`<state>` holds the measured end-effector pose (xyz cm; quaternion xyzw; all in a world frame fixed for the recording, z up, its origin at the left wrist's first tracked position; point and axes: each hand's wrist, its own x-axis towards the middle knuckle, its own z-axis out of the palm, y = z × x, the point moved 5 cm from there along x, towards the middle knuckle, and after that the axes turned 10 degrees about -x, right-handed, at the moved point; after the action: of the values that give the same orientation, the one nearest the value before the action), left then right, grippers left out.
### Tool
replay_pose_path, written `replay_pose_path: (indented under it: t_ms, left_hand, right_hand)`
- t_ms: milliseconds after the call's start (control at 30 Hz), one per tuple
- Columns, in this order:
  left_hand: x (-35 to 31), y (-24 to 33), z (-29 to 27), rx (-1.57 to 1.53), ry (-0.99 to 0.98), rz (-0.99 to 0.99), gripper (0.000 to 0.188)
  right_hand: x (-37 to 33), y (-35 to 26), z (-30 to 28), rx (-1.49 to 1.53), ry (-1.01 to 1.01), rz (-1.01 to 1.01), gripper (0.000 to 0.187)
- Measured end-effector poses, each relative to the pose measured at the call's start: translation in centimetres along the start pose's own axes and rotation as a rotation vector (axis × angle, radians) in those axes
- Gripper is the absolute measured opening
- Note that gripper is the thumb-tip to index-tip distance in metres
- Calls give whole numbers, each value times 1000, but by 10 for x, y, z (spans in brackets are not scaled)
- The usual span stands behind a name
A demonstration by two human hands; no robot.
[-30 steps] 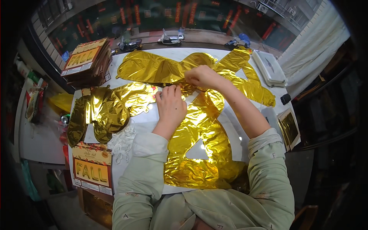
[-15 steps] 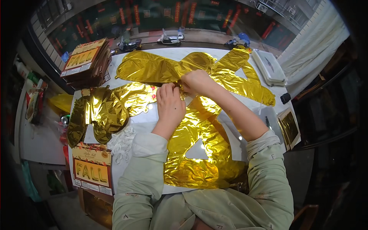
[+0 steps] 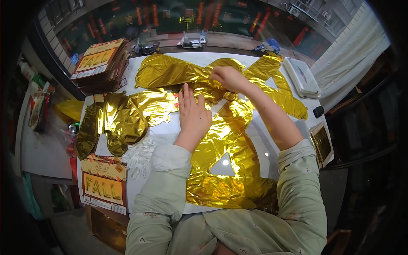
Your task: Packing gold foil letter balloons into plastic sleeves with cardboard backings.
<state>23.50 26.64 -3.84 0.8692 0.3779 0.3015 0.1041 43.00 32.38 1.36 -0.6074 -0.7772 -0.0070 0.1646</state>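
Observation:
Several gold foil letter balloons, flat and crinkled, spread over the white table. My left hand lies with fingers stretched out and apart, its fingertips at the edge of the far foil balloon. My right hand is closed, fingers pinched together over the middle of the foil; what they hold, if anything, I cannot make out. Nearest me lies a large foil letter balloon with a triangular hole. Another foil balloon with a triangular hole reaches to the right, and a darker gold one lies at the left.
A stack of printed packages stands at the far left, with one similar package near left. Beside it lies a heap of white string. A white box sits at the far right, a small black object nearer.
My left hand has gone from bent fingers to a flat, stretched-out pose. My right hand has moved right and slightly away from me, apart from the left.

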Motion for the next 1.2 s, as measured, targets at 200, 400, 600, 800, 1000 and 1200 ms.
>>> replay_pose_path:
  t_ms: [200,400,600,800,1000,1200]
  left_hand:
    - [9,10,4,-88,35,19,54]
    - [8,-3,2,-60,52,41,54]
    - [3,-14,1,-11,126,-7,59]
    - [9,-22,-13,-126,192,-76,47]
    - [15,-2,-57,-18,-45,-88,37]
    - [-21,101,-138,-698,-435,525,83]
  right_hand:
    - [42,136,-97,-101,441,470,39]
    - [-46,218,-279,29,1370,1094,47]
    - [-139,119,-379,-823,1026,481,27]
    - [-204,-44,-328,-937,424,115,20]
    - [-250,-250,-288,-902,94,-153,30]
    - [-313,-324,-282,-715,384,65,45]
